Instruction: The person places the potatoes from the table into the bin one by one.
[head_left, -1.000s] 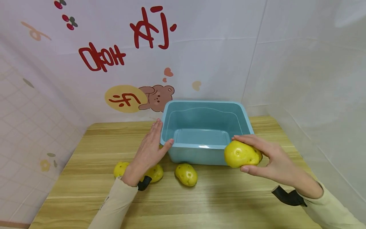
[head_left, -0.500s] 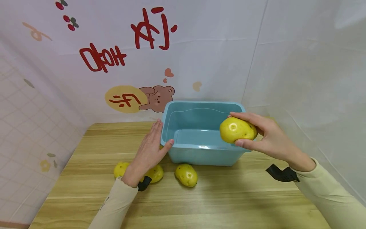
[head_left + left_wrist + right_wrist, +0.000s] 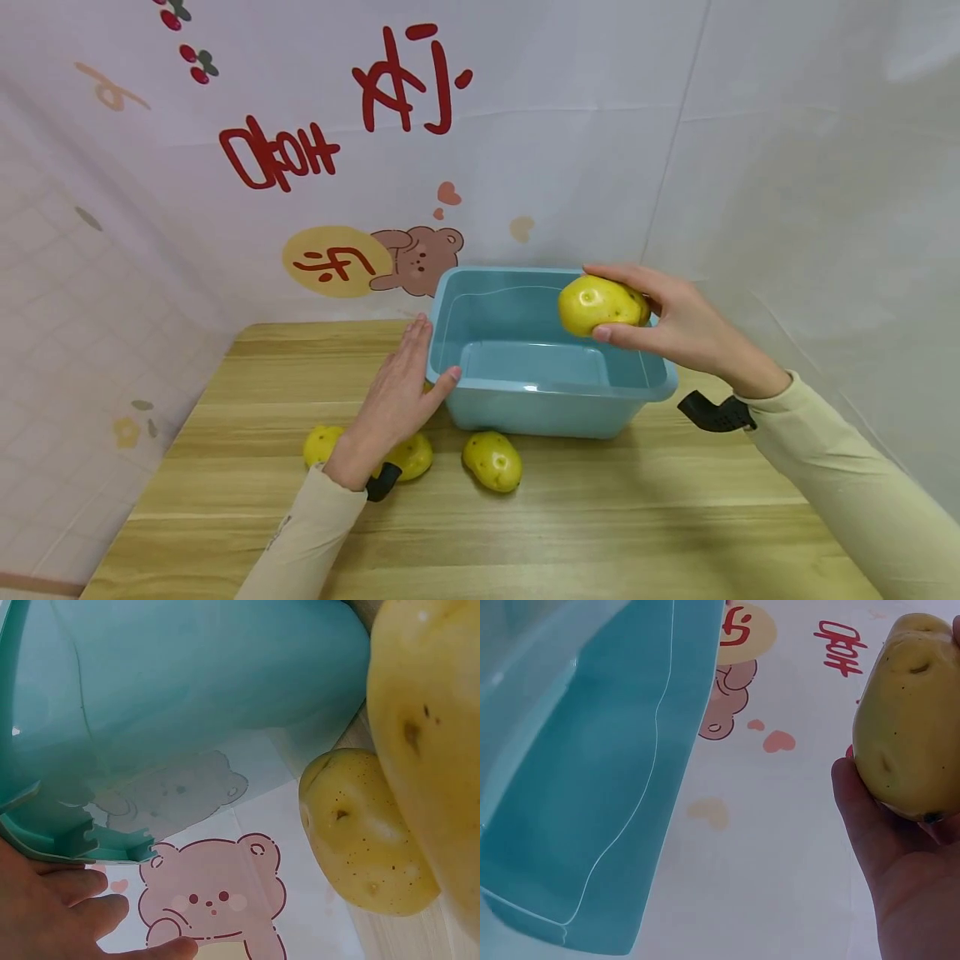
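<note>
"Blue-green, that big tub! It sits on the wooden table, near the white wall sheet with the brown bear. Where is the yellow potato?"

"Up in the air, in the right hand. The thumb is on one side and the fingers are on the other, pinching it."

"Is it over the tub?"

"In the head view it shows in front of the tub's right side, up by the back. Whether it is right above the opening, nobody can tell."

"And the left hand?"

"It rests against the tub's left edge. Its fingers are straight and close together, and the thumb sticks out away from them, by the front corner."

"More potatoes?"

"Yes. The front potato lies on the table, just in front of the tub. The middle potato and the end potato peek out on each side of the left wrist, partly hidden by it."

"And the sleeves?"

"Cream, both of them."
</note>
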Demonstrator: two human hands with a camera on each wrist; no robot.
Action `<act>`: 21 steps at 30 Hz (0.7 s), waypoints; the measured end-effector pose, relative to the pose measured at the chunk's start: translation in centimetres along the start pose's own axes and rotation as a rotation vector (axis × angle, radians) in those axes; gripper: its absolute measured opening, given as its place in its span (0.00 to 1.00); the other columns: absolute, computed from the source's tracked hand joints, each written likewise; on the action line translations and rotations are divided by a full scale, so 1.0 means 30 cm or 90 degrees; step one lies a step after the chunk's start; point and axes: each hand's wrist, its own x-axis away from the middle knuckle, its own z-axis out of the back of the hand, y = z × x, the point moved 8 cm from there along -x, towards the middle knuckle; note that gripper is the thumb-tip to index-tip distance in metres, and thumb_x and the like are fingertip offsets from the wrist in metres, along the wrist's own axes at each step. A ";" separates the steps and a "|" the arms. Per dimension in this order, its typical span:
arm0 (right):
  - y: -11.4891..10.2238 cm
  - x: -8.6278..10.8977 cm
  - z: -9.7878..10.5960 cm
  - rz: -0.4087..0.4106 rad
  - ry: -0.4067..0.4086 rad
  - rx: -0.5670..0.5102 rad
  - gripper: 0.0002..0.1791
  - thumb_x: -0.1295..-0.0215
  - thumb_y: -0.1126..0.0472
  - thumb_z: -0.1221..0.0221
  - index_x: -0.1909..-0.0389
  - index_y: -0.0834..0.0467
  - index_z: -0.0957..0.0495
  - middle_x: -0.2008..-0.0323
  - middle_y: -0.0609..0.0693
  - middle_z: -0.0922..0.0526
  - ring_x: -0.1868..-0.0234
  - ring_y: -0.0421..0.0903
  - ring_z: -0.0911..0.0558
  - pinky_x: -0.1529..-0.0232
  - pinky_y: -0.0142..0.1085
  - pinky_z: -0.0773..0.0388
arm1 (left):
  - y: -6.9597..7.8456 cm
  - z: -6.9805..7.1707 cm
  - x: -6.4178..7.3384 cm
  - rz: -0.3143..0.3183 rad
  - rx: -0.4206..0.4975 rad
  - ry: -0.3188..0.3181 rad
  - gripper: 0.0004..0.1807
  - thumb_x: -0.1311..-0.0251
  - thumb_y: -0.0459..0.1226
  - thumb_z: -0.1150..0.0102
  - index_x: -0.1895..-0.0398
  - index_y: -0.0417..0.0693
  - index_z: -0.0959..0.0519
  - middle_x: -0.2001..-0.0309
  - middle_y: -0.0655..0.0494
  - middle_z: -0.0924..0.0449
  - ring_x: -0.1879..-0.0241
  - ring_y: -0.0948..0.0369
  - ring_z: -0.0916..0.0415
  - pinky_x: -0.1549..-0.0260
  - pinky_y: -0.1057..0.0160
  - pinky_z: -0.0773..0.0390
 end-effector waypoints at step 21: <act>0.104 -0.187 -0.068 -0.058 -0.053 0.048 0.38 0.37 0.49 0.27 0.26 0.47 0.28 0.38 0.47 0.21 0.50 0.46 0.23 0.53 0.39 0.24 | -0.001 -0.005 0.003 0.003 -0.004 0.006 0.48 0.24 0.63 0.58 0.16 0.40 0.55 0.16 0.48 0.61 0.18 0.51 0.61 0.27 0.34 0.45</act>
